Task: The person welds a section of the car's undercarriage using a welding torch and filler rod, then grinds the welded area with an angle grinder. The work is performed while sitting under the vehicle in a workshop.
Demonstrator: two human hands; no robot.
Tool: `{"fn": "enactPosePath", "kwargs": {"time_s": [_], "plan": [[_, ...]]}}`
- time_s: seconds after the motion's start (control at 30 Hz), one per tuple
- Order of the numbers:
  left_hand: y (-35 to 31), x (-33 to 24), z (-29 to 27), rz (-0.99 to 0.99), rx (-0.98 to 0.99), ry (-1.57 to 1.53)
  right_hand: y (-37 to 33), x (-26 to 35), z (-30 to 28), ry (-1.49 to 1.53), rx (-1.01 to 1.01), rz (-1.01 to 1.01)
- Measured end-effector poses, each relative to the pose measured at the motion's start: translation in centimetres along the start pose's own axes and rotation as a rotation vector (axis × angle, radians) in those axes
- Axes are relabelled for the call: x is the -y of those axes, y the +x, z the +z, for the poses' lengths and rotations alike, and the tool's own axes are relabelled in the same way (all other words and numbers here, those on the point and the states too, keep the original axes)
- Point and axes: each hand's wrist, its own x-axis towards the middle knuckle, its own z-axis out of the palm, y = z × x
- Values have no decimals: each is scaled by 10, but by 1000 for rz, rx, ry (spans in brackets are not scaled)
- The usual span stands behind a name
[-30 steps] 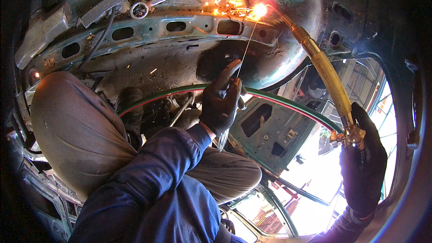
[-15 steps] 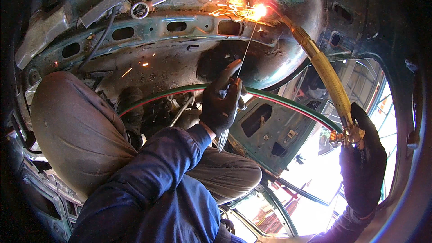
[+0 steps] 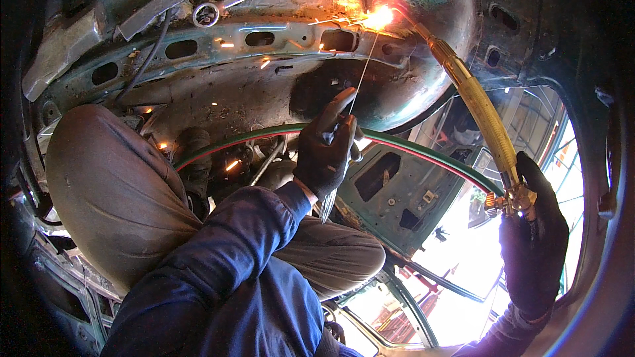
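My left hand, in a dark glove, pinches a thin filler rod whose far end reaches up to the bright glowing spot. A bundle of wire shows below that hand. My right hand, also gloved, is closed round the lower end of a brass gas torch. The torch tip points up and left at the glow, where sparks fly off the rusty sheet metal of a car body. Glare hides the exact contact of flame, rod and metal.
A green-and-red twin hose arcs from the torch behind my left hand. Along the far panel lie a ring spanner and a curved metal strip. A hammer-like metal block sits at far left. My bent knee is close by.
Both hands and the torch keep almost the same place. The spark spray has shifted, with fresh sparks falling farther left and lower, near my knee.
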Motion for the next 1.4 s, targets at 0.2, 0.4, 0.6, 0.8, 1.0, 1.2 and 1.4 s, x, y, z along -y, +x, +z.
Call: {"fn": "enactPosePath", "kwargs": {"time_s": [0.2,0.4,0.6,0.8,1.0,1.2,1.4], "plan": [[0,1,0,16,11,13,-1,-2,2,-3,-16,-44],[0,1,-1,-2,4,27,0,11,0,26,12,105],[-1,0,-1,-10,9,15,-1,18,-4,44,59,205],[0,0,0,-8,-6,3,1,20,-3,66,66,246],[0,0,-1,-5,-11,19,1,16,-4,4,71,222],[-1,1,3,-28,0,6,-3,20,-5,12,78,277],[1,-1,-1,-8,-19,45,2,14,0,96,53,206]]}}
